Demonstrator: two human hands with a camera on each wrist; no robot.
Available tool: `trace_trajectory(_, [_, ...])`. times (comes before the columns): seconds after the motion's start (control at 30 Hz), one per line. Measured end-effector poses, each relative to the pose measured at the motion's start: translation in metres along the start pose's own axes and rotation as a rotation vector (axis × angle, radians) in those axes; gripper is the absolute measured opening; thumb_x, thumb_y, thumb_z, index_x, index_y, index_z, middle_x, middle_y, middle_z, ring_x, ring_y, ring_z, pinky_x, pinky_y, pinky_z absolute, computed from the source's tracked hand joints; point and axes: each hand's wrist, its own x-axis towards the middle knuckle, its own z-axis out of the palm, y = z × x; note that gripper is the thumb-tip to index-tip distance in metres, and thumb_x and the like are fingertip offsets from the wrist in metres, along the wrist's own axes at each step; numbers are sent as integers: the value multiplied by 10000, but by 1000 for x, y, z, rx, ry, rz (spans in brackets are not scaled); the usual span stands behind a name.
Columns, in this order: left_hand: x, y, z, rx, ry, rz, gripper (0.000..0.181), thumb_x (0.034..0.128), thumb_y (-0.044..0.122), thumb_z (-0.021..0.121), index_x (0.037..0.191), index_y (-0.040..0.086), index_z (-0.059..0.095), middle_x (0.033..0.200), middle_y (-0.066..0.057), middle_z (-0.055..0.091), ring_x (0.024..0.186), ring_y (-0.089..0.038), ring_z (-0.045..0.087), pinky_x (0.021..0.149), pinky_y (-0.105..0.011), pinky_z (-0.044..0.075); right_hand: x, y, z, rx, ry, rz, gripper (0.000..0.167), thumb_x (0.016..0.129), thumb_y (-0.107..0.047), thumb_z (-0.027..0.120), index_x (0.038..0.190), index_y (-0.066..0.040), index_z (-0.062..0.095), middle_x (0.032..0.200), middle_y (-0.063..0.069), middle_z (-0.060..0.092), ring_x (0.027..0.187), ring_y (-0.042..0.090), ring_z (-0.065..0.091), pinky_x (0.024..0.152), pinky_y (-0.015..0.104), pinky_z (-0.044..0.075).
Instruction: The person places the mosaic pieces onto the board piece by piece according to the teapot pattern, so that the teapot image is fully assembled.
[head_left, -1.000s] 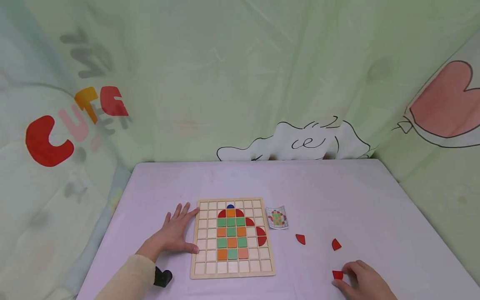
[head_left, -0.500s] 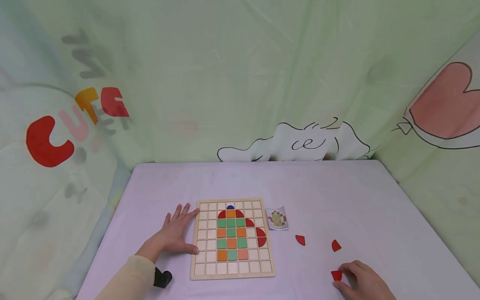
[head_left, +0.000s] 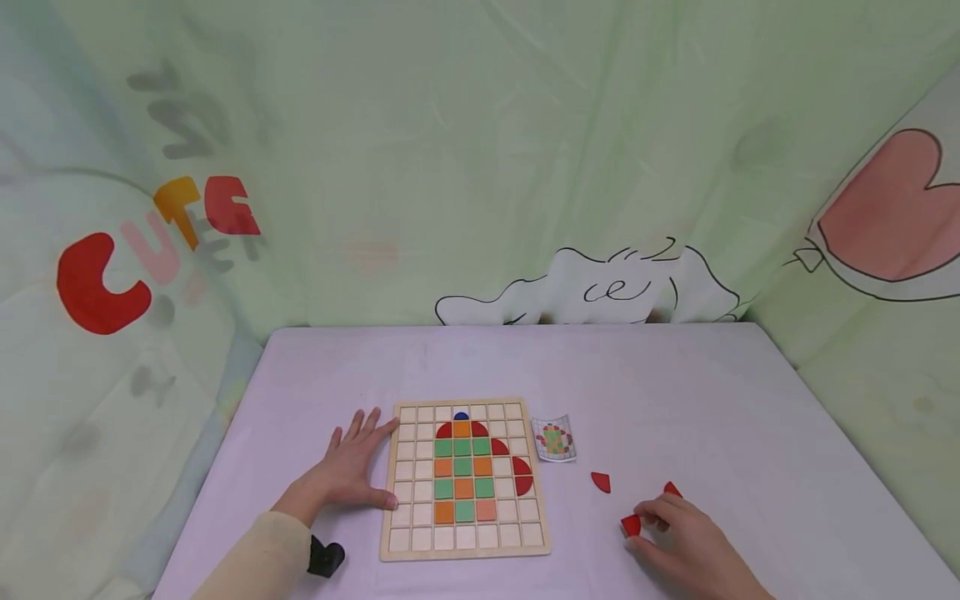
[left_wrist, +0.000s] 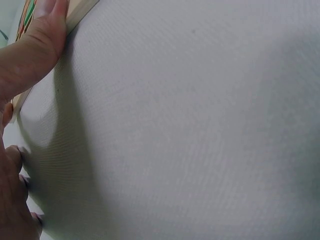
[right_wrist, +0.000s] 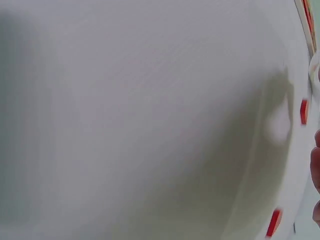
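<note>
A framed wooden grid board (head_left: 465, 540) lies on the table, with green, orange and pink square tiles and red quarter-round tiles (head_left: 522, 483) in some cells. At its top sits a blue half-round tile (head_left: 461, 416). My left hand (head_left: 348, 468) rests at the board's left edge with fingers spread, thumb and index touching the frame; the left wrist view shows the thumb (left_wrist: 37, 50) on the rim. To the right of the board my right hand (head_left: 684, 540) pinches a red quarter-round tile (head_left: 632, 525) between thumb and fingers. In the right wrist view only some fingertips show.
A small pattern card (head_left: 553, 439) lies beside the board's right edge. Two loose red tiles are on the table, one red tile (head_left: 601, 482) left of the right hand, another (head_left: 671, 488) partly behind it. A black object (head_left: 326, 557) sits by the left sleeve.
My right hand has moved left and slightly away from me, carrying the pinched red tile with it and partly covering a loose red tile. The left hand and board have stayed in place.
</note>
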Motion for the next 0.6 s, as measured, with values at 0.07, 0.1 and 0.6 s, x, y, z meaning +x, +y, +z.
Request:
trace_trajectory(0.07, [0, 0, 1, 2, 1, 0, 1223, 624, 551, 921, 1611, 165, 312, 1714, -201, 142, 1585, -464, 31, 1235, -716, 46, 3, -10, 3, 13, 13, -34, 310, 730, -265, 920, 966, -194, 731, 852, -117, 568, 791, 16, 489, 716, 209, 541])
trace_trajectory(0.1, [0, 0, 1, 5, 0, 0, 1222, 625, 556, 919, 1612, 169, 311, 1715, -198, 141, 1587, -460, 29, 1236, -713, 44, 6, -15, 4, 22, 4, -30, 313, 728, -258, 922, 967, -191, 732, 850, -117, 568, 792, 24, 497, 709, 198, 541])
trace_trajectory(0.6, [1, -2, 1, 7, -4, -5, 1226, 629, 567, 914, 1616, 179, 300, 1717, -196, 129, 1589, -455, 16, 1237, -713, 38, 34, -62, 21, 45, -36, -71, 325, 717, -231, 933, 975, -178, 744, 844, -118, 596, 799, 50, 526, 709, 189, 555])
